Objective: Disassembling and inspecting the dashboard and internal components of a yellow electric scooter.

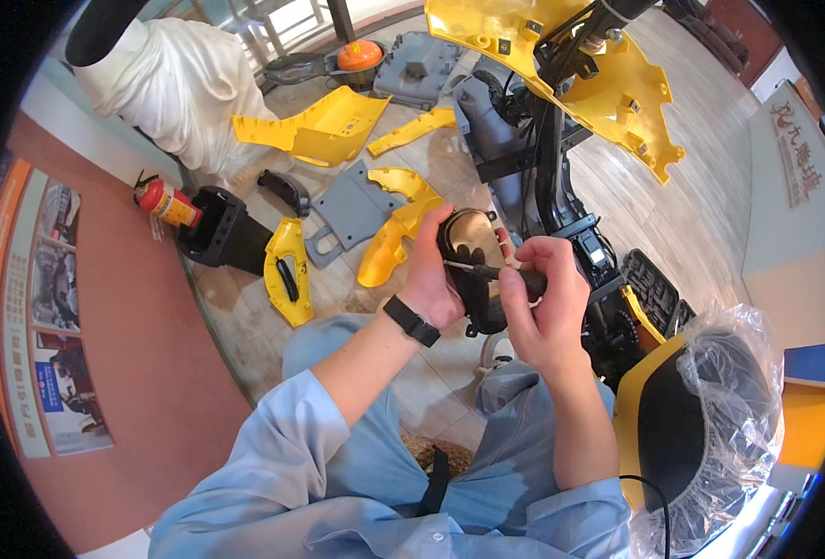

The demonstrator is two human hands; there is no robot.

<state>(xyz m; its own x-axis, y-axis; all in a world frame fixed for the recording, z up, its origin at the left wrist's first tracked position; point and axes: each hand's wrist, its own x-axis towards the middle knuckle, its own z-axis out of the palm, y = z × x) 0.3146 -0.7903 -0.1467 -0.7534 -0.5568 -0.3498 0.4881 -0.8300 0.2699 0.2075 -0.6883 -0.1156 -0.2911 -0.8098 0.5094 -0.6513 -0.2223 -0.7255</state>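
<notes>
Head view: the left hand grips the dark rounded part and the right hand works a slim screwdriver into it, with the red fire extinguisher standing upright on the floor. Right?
Not quite. The head view shows the red fire extinguisher lying on its side, not upright. The left hand does grip the dark rounded part, and the right hand holds the slim screwdriver.

Bright daylight, sharp centre, black fisheye-bent rim.

L hand [428, 270] & R hand [538, 298] meet at centre around a small part [473, 265] w/ a screwdriver [487, 272] between them, loose panels [319, 126] on floor behind-left, extinguisher [163, 201] far left, scooter frame [547, 140] behind-right, wrapped seat [710, 419] right.
</notes>
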